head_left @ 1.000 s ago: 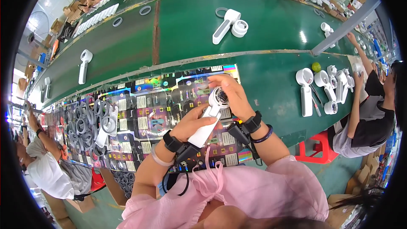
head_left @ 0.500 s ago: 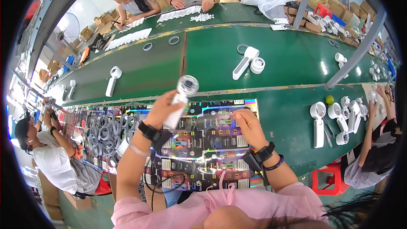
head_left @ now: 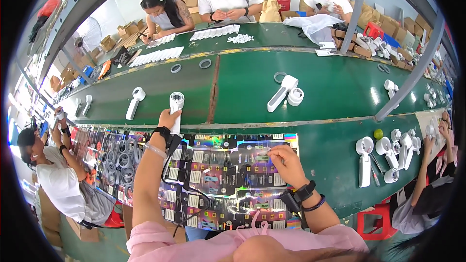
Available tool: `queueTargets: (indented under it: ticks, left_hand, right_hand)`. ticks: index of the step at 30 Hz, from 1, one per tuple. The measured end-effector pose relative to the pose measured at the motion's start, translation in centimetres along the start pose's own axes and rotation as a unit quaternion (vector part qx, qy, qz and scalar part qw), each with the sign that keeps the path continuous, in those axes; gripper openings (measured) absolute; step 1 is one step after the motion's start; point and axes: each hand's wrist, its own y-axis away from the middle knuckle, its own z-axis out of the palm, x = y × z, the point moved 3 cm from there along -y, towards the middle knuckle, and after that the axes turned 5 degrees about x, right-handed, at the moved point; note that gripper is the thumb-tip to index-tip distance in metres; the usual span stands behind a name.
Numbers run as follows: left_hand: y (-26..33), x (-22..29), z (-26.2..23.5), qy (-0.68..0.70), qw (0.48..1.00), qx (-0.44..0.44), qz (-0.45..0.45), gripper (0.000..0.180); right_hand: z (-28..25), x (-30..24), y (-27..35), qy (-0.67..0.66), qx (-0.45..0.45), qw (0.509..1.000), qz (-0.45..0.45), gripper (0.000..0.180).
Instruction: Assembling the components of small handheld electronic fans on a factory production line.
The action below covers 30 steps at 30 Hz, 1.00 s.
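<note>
My left hand [head_left: 169, 119] is closed round the handle of a white handheld device with a round, clear-fronted head [head_left: 177, 100]. The arm reaches forward, and the device's head is over the green belt surface. My right hand [head_left: 286, 160] is closer to me, above the printed sheet [head_left: 223, 179] with shiny edges. Its thumb and fingers are pinched together, and whatever they may hold is too small to make out. A similar white device [head_left: 136, 103] lies to the left of the held one. Another [head_left: 283, 92] lies to the right, beside a white ring part [head_left: 295, 97].
Many grey rings [head_left: 124, 160] are heaped on the sheet's left side. At the right are several white devices [head_left: 364, 160], a screwdriver-like tool [head_left: 374, 177] and a green fruit [head_left: 378, 134]. A metal post [head_left: 410, 80] slants up there. Co-workers sit across and on both sides.
My left hand has moved forward and left with the white device, from above the sheet to the belt. My right hand stays pinched in nearly the same place. The view has tilted up slightly.
</note>
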Motion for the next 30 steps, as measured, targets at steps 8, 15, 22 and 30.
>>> queueTargets:
  ticks: [8,15,22,30]
  left_hand:
    - [0.9,1.9,-1.1,-0.135,0.991,0.022,0.009,0.059]
    - [0.3,0.8,-0.9,-0.080,0.997,-0.017,-0.015,0.068]
    - [-0.2,0.8,-2.0,-0.133,0.991,-0.032,0.000,0.067]
    - [1.2,1.9,-2.4,-0.164,0.986,-0.007,0.007,0.064]
  right_hand:
    - [-0.1,0.0,-0.3,0.010,-0.011,1.000,0.007,0.011]
    - [-0.2,0.1,-0.2,0.018,-0.014,1.000,-0.005,0.012]
    - [-0.1,0.0,-0.2,0.020,-0.012,1.000,-0.010,0.011]
    - [0.0,-0.1,-0.3,0.029,-0.003,0.999,-0.042,0.010]
